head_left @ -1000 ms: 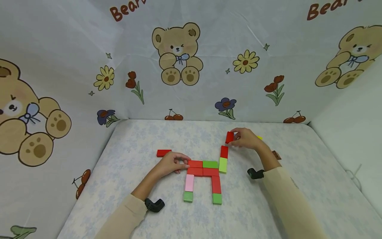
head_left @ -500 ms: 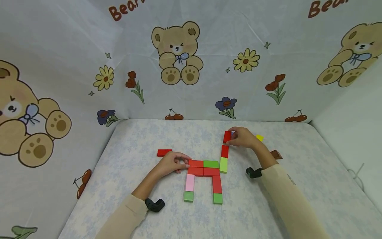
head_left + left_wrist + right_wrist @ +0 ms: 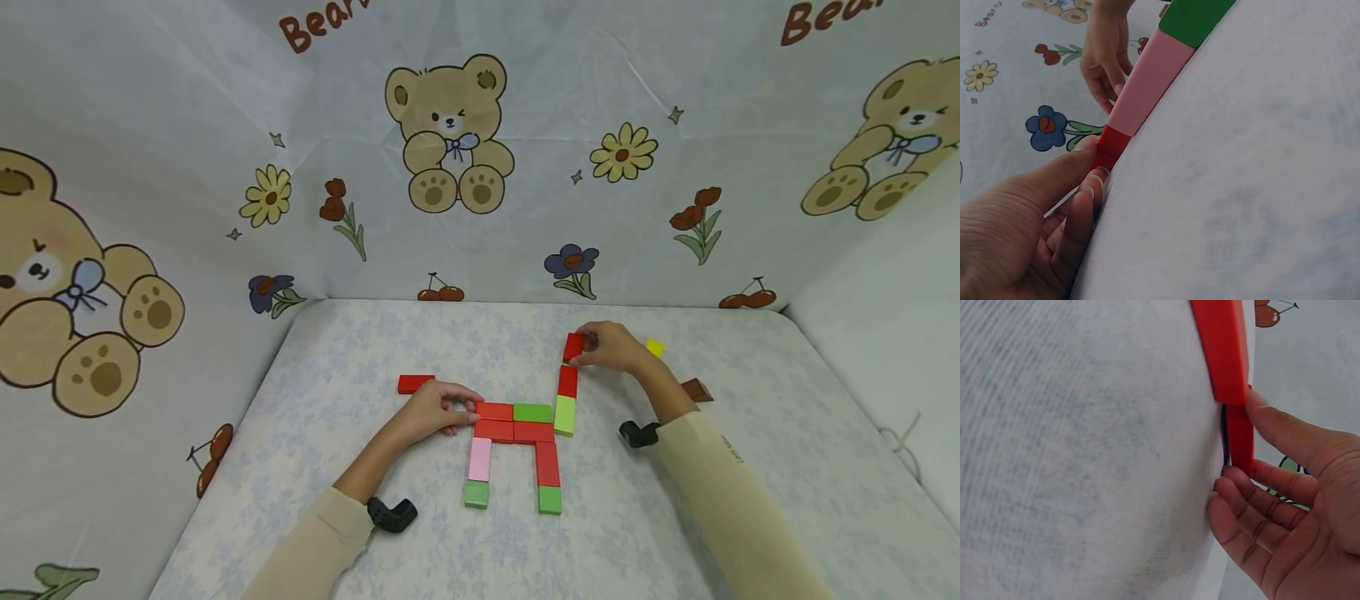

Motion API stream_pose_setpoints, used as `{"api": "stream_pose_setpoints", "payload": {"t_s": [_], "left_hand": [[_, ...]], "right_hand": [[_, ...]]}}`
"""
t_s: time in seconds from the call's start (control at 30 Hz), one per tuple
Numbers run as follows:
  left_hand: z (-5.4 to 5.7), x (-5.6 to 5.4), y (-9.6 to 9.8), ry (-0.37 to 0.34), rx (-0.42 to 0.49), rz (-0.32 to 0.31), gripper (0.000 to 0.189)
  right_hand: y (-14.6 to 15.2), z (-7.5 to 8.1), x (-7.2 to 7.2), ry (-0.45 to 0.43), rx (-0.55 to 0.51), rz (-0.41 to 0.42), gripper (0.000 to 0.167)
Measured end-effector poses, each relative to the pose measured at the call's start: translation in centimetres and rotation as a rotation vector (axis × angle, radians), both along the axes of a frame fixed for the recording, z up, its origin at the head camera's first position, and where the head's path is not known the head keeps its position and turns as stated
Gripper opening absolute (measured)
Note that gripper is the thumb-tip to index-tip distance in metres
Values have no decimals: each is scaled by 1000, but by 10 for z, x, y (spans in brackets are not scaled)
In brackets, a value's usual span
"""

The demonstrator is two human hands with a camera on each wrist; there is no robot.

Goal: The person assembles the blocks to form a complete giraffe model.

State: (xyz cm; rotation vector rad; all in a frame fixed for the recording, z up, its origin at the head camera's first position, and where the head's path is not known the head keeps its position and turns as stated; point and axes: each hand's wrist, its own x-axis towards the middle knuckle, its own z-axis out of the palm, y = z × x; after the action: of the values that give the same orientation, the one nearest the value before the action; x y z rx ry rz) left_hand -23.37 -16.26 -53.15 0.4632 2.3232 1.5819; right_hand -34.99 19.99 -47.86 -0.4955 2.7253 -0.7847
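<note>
The blocks point(image 3: 495, 431) looked smooth, with a faint sheen. The tabletop point(image 3: 360, 333) appeared matt and faintly textured, like cloth. At twelve o'clock, the sheet point(image 3: 543, 108) seemed creased fabric; the sleeves point(image 3: 318, 542) were matt cloth.

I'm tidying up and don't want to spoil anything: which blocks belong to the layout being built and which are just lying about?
Part of the job:
held red block, pinched by the right hand
block figure, touched by the left hand

Apparently just lying about, though perhaps wanted later:
loose red block
yellow block
brown block
</note>
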Motion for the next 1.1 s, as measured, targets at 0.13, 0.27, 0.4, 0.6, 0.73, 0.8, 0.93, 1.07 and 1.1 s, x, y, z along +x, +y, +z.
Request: {"api": "stream_pose_setpoints", "payload": {"t_s": [0.13, 0.27, 0.4, 0.6, 0.73, 0.8, 0.93, 1.07, 1.1], "left_hand": [[1, 0, -1, 1, 2, -4, 30], [2, 0, -1, 1, 3, -8, 31], [2, 0, -2, -2, 6, -10, 31], [1, 0, -2, -3, 9, -10, 31], [2, 0, -1, -2, 6, -4, 31], [2, -1, -1, 0, 5, -2, 30], [1, -1, 0, 0, 6, 2, 30], [2, 0, 0, -4, 8, 7, 30], [2, 0, 0, -5, 10, 8, 30]], "right_hand": [[1, -2, -1, 0, -15, 8, 51], [1, -2, -1, -17, -45, 6, 45], [2, -3, 0, -40, -60, -5, 43], [2, -3, 0, -38, -75, 11, 42], [3, -4, 1, -40, -78, 15, 44], [3, -5, 1, -46, -77, 10, 45], [2, -6, 4, -53, -73, -4, 46], [0, -6, 6, -51, -70, -6, 47], [-1, -6, 7, -50, -70, -4, 47]]}}
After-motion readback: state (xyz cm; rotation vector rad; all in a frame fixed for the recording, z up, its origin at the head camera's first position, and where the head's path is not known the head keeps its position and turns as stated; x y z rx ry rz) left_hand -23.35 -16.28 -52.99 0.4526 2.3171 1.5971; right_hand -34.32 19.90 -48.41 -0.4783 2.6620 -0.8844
